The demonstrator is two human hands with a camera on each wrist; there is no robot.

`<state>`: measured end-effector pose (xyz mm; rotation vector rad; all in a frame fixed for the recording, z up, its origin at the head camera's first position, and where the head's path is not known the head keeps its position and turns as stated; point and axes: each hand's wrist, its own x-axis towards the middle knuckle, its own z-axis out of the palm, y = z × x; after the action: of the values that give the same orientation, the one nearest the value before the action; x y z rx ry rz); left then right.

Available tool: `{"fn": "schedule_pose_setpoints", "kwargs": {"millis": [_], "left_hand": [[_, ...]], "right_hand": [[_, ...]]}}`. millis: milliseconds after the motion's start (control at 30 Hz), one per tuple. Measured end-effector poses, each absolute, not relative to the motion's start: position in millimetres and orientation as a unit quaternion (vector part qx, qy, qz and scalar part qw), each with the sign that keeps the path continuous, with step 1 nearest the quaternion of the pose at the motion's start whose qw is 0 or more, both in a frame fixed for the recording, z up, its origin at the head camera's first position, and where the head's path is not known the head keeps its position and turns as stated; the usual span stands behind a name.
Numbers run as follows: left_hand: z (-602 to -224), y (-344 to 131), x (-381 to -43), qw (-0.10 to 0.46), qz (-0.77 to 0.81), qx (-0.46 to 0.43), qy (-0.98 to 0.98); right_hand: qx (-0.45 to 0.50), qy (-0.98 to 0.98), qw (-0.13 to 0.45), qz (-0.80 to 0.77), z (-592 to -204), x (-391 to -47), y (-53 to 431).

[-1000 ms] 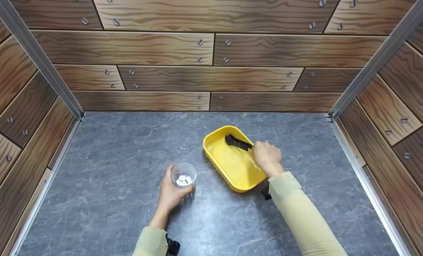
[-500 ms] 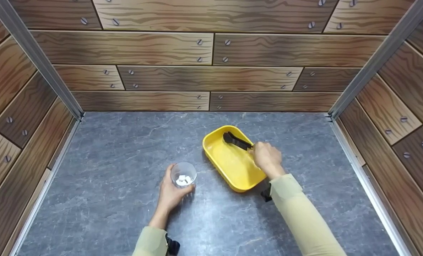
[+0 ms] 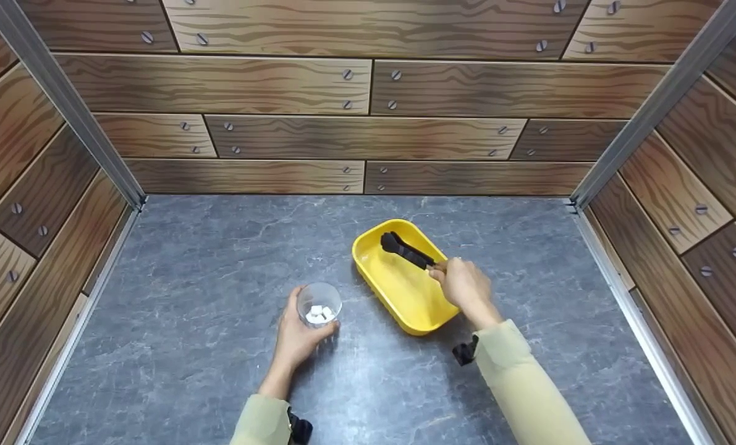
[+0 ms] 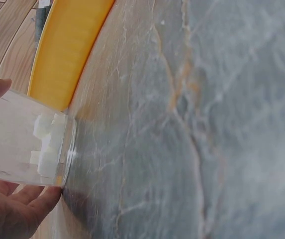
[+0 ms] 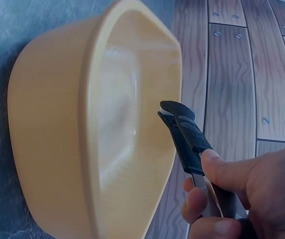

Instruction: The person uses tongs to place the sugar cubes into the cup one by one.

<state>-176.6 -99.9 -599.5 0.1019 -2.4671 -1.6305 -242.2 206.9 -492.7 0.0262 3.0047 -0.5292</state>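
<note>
My left hand point(image 3: 300, 334) grips a clear cup point(image 3: 311, 296) from its left side, thumb on the near side. Inside the cup lie several white cubes point(image 4: 47, 144). In the left wrist view the cup's base is on or very close to the grey surface. My right hand point(image 3: 466, 285) holds a pair of tongs point(image 3: 408, 252) with black tips, thumb pressing the upper arm. The tips are over the far part of a yellow tub point(image 3: 398, 290). Between them the right wrist view shows a small white piece point(image 5: 165, 112), mostly hidden.
The tub stands right of the cup, a short gap between them, on a grey marbled surface point(image 3: 207, 278). Wood-patterned walls point(image 3: 281, 136) rise at the back and both sides, with metal strips point(image 3: 639, 334) along the edges.
The tongs have shifted left over the tub and appear to be higher. My right hand has come slightly nearer to me. My left hand and the cup have stayed put.
</note>
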Motion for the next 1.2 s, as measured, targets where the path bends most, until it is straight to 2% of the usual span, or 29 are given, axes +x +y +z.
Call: {"fn": "schedule_pose_setpoints", "kwargs": {"millis": [300, 600, 867, 1200], "left_hand": [[-599.1, -99.7, -176.4, 0.088, -0.547, 0.038, -0.832], [-600.5, -98.4, -177.2, 0.093, -0.543, 0.041, -0.834], [-599.5, -98.9, -176.5, 0.096, -0.545, 0.038, -0.832], [-600.7, -99.3, -177.4, 0.098, -0.543, 0.038, -0.833]], "right_hand": [[-0.001, 0.98, 0.038, -0.194, -487.5, -226.1, 205.5], [-0.03, 0.977, -0.002, -0.209, -479.4, -206.6, 201.9], [-0.052, 0.974, -0.002, -0.22, -471.1, -192.1, 193.7], [-0.098, 0.966, -0.04, -0.237, -465.5, -173.4, 183.3]]}}
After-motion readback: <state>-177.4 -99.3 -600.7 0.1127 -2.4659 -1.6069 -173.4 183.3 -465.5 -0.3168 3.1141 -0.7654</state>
